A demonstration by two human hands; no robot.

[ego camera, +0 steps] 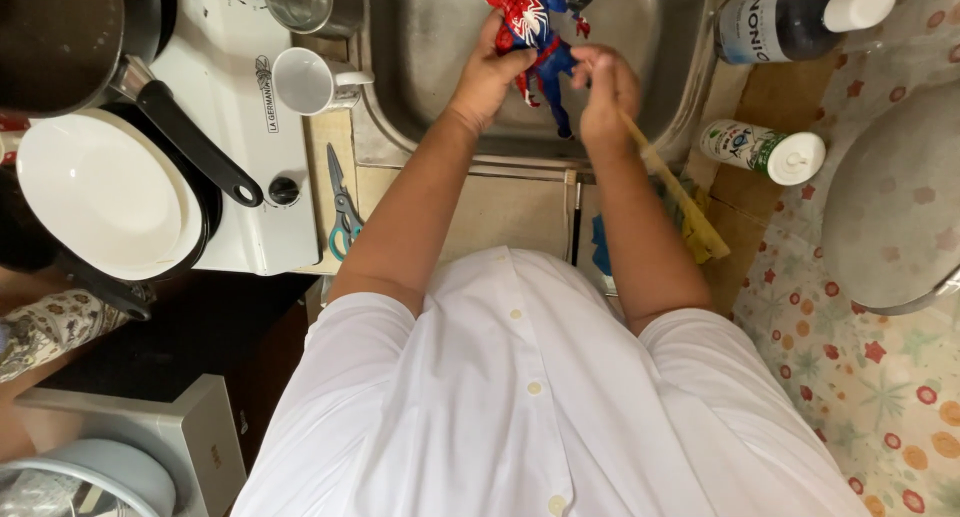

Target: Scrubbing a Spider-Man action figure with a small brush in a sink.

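Left hand [487, 77] clamped on red-and-blue action figure [530, 37] over steel sink [420, 37]; right hand [603, 95] closed around thin yellowish stick [670, 182], fingertips touching figure. White mug [305, 80] left of sink on worktop.

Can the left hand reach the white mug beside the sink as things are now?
Probably yes. The white mug lies left of the sink, with nothing between it and the left hand, but that hand holds the toy figure.
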